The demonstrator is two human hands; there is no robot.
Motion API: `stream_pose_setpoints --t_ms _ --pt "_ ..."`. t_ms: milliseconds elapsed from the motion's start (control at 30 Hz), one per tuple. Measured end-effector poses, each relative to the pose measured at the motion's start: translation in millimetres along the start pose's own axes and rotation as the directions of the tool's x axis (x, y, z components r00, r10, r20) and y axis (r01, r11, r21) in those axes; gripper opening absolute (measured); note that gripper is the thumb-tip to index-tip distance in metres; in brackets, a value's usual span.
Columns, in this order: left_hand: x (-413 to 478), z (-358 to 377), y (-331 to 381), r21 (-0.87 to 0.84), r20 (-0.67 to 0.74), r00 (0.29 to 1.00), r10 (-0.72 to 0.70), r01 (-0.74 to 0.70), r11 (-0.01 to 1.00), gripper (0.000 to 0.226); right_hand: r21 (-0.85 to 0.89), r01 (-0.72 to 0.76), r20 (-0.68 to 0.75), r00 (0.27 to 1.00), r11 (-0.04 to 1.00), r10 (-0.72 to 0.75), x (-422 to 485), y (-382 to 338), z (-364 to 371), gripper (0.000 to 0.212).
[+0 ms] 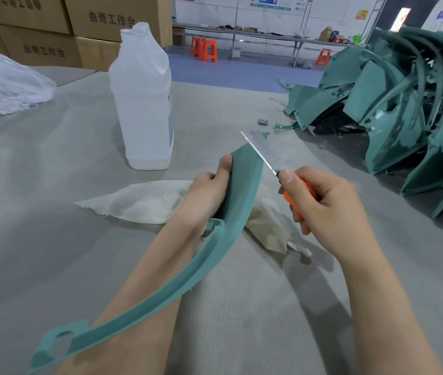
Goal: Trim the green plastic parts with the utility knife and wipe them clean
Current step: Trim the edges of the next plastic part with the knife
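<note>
My left hand (pixel 209 197) grips a long curved green plastic part (pixel 160 290) near its upper end, thumb along its edge. The part arcs from the centre down to the lower left. My right hand (pixel 320 204) holds an orange-handled utility knife (pixel 262 151), its long blade laid against the part's upper right edge. A cream cloth (pixel 144 201) lies on the table under both hands.
A translucent plastic bottle (pixel 143 101) stands just behind the cloth. A big heap of green plastic parts (pixel 404 104) fills the right side. Small green offcuts (pixel 263 121) lie near it. A clear plastic bag (pixel 1 87) sits far left, cardboard boxes (pixel 52 31) behind.
</note>
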State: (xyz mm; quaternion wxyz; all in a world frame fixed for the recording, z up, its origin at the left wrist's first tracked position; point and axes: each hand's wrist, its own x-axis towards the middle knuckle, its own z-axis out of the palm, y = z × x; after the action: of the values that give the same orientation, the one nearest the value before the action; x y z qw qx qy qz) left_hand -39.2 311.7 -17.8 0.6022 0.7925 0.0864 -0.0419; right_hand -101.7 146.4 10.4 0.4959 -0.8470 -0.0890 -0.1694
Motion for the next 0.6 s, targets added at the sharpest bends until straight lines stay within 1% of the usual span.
stream_pose_setpoints --t_ms 167,267,333,367,433,467,533,600 --pt "2.6 -1.8 -1.0 -0.015 -0.018 1.000 -0.022 0.022 1.000 0.067 -0.004 0.009 0.105 0.994 1.000 -0.009 -1.3 -1.2 4.0 0.048" --pt "6.3 -3.4 -4.0 -0.017 -0.036 0.999 -0.030 0.030 0.999 0.062 -0.009 0.024 0.138 0.990 1.000 -0.023 -2.6 -2.9 4.7 0.047" --pt "10.6 -4.3 -3.8 -0.081 -0.023 0.996 -0.085 0.083 0.993 0.054 -0.011 0.049 0.165 0.985 0.999 -0.047 -3.8 -4.6 5.4 0.041" --pt "11.8 -5.2 -2.8 -0.134 0.007 0.991 -0.136 0.135 0.982 0.054 -0.010 0.060 0.180 0.982 0.998 -0.058 -4.6 -5.1 6.4 0.040" --pt "12.0 -7.9 -0.6 -0.229 0.091 0.969 -0.228 0.243 0.943 0.058 -0.012 0.076 0.210 0.975 0.997 -0.071 -6.4 -6.4 8.5 0.039" --pt "13.4 -9.3 -0.3 -0.260 0.120 0.963 -0.240 0.264 0.929 0.060 -0.015 0.082 0.222 0.972 0.997 -0.077 -7.3 -7.0 9.0 0.039" --pt "14.6 -10.1 3.1 -0.284 0.136 0.965 -0.223 0.254 0.925 0.061 -0.022 0.086 0.231 0.970 0.996 -0.079 -8.0 -8.1 8.7 0.042" --pt "10.4 -11.2 3.2 -0.267 0.102 0.978 -0.184 0.205 0.941 0.056 -0.028 0.094 0.235 0.968 0.995 -0.085 -8.0 -9.9 7.6 0.044"
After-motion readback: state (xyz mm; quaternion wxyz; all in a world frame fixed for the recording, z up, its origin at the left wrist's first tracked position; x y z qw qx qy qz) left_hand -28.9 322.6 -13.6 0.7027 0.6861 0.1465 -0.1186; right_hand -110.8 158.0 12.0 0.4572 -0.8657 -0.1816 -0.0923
